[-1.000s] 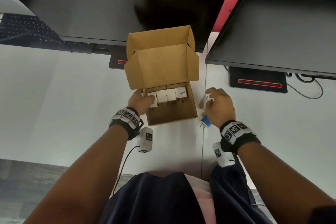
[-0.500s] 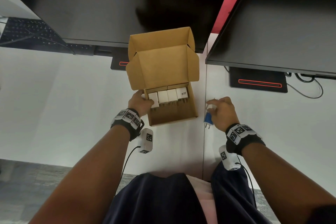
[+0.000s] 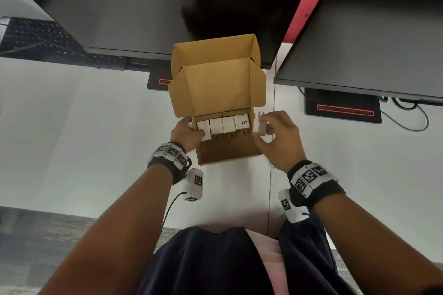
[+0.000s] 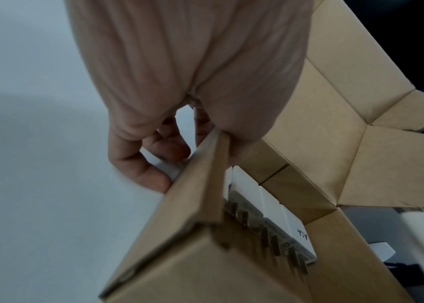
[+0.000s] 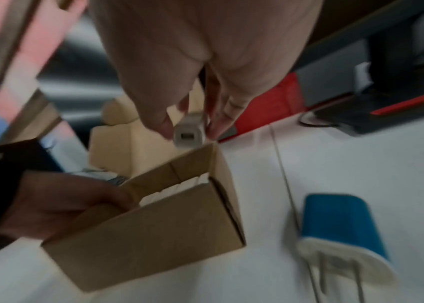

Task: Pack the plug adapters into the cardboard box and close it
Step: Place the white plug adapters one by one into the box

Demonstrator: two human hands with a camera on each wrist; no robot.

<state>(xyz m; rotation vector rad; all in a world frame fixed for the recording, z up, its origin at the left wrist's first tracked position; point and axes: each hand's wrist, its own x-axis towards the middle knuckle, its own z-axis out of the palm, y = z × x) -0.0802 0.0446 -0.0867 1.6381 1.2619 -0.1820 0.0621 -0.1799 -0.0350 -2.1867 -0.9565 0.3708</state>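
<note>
Head view: your right hand [image 3: 279, 137] has lifted a white adapter [image 3: 261, 126] from the counter [image 3: 96, 139] to the cardboard box [image 3: 227, 153] rim, pinched in its grip. Four adapters [image 3: 223, 125] sit packed; the lid is open. Left wrist view: your left hand [image 4: 169, 114] grips the box wall. Right wrist view: one blue adapter [image 5: 340, 221] remains on the counter.

White desk [image 3: 91, 146], seam running front to back at right. Directly on it: open cardboard box [image 3: 227, 158], blue plug adapter [image 5: 340, 223] lying on its side just right of box, two black monitor bases [image 3: 342, 109].
</note>
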